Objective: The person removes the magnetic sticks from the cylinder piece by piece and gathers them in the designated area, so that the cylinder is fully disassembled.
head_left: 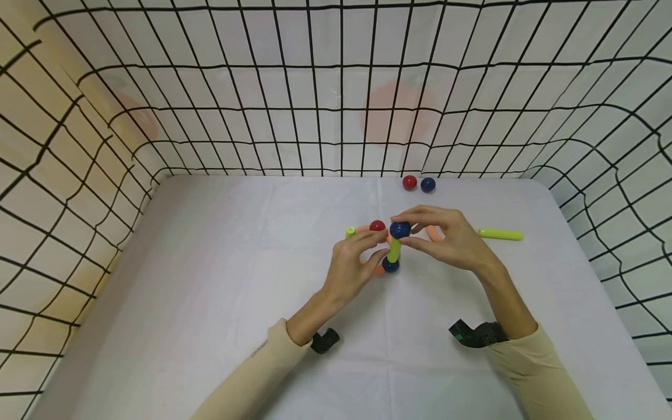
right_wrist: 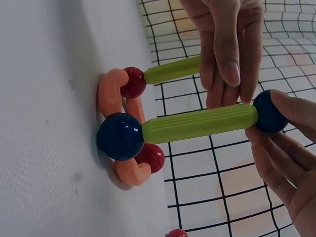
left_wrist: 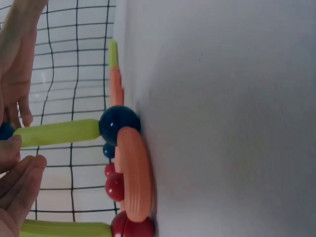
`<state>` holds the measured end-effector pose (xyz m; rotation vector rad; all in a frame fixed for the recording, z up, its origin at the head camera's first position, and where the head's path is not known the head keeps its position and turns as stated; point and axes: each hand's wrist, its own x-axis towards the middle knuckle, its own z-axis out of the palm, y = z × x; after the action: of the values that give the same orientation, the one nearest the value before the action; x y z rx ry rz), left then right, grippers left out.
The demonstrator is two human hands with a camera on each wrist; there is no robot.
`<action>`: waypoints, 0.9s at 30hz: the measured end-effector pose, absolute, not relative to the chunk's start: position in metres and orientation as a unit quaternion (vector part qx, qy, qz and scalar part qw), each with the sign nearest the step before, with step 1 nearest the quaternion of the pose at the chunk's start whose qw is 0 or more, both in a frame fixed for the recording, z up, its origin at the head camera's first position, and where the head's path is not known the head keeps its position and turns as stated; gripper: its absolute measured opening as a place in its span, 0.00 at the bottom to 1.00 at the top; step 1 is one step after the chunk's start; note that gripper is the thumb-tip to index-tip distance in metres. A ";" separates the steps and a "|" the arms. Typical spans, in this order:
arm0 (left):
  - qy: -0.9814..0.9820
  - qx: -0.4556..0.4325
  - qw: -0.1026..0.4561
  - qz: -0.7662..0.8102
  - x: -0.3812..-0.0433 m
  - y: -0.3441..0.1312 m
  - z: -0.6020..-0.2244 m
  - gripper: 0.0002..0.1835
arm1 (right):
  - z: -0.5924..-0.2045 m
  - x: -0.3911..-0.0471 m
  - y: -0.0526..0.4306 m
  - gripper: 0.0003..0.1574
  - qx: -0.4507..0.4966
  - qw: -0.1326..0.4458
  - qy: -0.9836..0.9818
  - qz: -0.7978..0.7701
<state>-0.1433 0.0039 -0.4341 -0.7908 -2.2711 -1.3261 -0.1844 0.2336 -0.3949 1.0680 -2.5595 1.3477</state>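
Observation:
Thumb and fingers of my right hand (head_left: 443, 239) pinch a blue ball (head_left: 400, 230) at the top of an upright green rod (right_wrist: 200, 123). The rod's lower end meets another blue ball (right_wrist: 121, 137), low in a ring of curved orange pieces (left_wrist: 136, 175) and red balls (right_wrist: 133, 83). My left hand (head_left: 354, 262) is beside the rod, its fairly straight fingertips right at the rod's upper part. A second green rod (right_wrist: 173, 71) rises from a red ball on the left of the ring, partly hidden behind the left hand in the right wrist view.
A loose red ball (head_left: 409, 182) and a blue ball (head_left: 427, 185) lie at the back of the white table (head_left: 236, 291). One green rod (head_left: 500, 234) lies to the right, beyond the right hand. Black wire mesh (head_left: 294, 87) walls the back and sides.

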 end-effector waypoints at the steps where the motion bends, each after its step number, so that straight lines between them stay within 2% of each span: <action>1: -0.811 -0.276 0.196 -0.477 -0.144 0.006 -0.435 0.17 | -0.396 -0.185 0.234 0.29 0.346 0.031 -0.829 0.439; 5: -0.812 -0.253 0.187 -0.492 -0.146 0.013 -0.438 0.12 | -0.398 -0.186 0.235 0.28 0.348 0.036 -0.821 0.452; 10: -0.807 -0.231 0.181 -0.513 -0.147 0.020 -0.441 0.12 | -0.398 -0.186 0.236 0.29 0.346 0.044 -0.819 0.456; 22: -0.782 -0.208 0.213 -0.548 -0.149 0.028 -0.446 0.10 | -0.397 -0.186 0.236 0.26 0.319 0.052 -0.833 0.448; 27: -0.779 -0.207 0.218 -0.551 -0.148 0.029 -0.446 0.11 | -0.397 -0.185 0.236 0.25 0.297 0.038 -0.833 0.466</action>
<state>-0.1481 0.0289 -0.4464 -0.5719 -2.1559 -1.5262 -0.1852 0.2362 -0.3971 0.9111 -2.5544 1.4283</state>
